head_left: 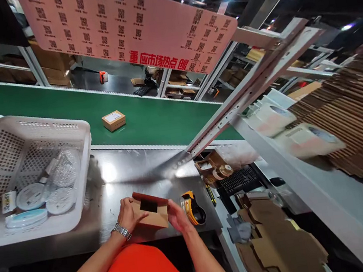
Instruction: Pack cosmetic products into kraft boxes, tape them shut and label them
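The small open cardboard box (152,213) rested on the steel surface (139,169), held between both hands: left hand (129,214) gripped its left side, right hand (176,216) its right

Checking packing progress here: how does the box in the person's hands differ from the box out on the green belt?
The box in hand is open on top, showing a dark inside; the box on the belt is closed and bears a white label. The first is held between the left hand and right hand over the steel table; the second lies alone on the green belt. Both are small brown cardboard boxes.
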Demonstrator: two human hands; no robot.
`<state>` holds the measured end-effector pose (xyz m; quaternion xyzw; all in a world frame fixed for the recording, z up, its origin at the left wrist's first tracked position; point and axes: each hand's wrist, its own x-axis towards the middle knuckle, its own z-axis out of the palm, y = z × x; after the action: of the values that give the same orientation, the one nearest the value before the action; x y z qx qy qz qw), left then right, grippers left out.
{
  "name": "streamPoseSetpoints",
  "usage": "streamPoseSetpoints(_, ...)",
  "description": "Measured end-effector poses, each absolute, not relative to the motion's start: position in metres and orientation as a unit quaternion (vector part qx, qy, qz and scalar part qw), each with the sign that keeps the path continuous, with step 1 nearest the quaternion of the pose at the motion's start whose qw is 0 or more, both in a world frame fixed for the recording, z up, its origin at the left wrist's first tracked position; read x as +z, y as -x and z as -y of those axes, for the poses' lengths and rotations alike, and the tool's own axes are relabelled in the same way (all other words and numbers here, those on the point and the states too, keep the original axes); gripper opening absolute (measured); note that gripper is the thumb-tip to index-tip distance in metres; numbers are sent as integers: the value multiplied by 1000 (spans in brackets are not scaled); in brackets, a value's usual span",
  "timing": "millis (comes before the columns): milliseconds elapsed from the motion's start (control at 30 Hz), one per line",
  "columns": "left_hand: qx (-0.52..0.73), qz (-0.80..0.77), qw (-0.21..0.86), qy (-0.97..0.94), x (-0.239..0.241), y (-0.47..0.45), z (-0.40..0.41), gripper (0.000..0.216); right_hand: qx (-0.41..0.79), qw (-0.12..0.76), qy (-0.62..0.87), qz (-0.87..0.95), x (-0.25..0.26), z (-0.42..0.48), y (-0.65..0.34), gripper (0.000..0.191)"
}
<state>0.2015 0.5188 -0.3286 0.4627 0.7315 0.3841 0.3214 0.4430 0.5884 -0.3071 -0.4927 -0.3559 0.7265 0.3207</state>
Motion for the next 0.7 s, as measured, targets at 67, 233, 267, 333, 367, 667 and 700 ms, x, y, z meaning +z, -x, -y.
streamPoseSetpoints(67,428,-721,361,-409,-338,-204,-518,95,723,346,502,325,-305,-586,-441,67)
streamPoseSetpoints(233,491,-651,468,-340,-343,-208,-516,108,665,380,531,362,-316,-574,-438,67)
streamPoseSetpoints(267,490,-649,470,-343,-341,-208,-516,97,670,364,526,376,-319,-572,-441,73)
streamPoseSetpoints(333,478,-656,468,-349,-336,-205,-518,82,659,336,527,418,-323,-573,-450,78)
streamPoseSetpoints(367,473,-659,468,-351,-334,-204,-519,79,634,330,537,448,-324,-575,-458,78)
streamPoseSetpoints(667,450,-609,525,-389,-329,-205,-518,77,200,261,735,593,-362,-581,-582,118)
streamPoseSetpoints(700,442,-605,529,-399,-329,-205,-516,74,214,249,730,600,-366,-582,-588,115)
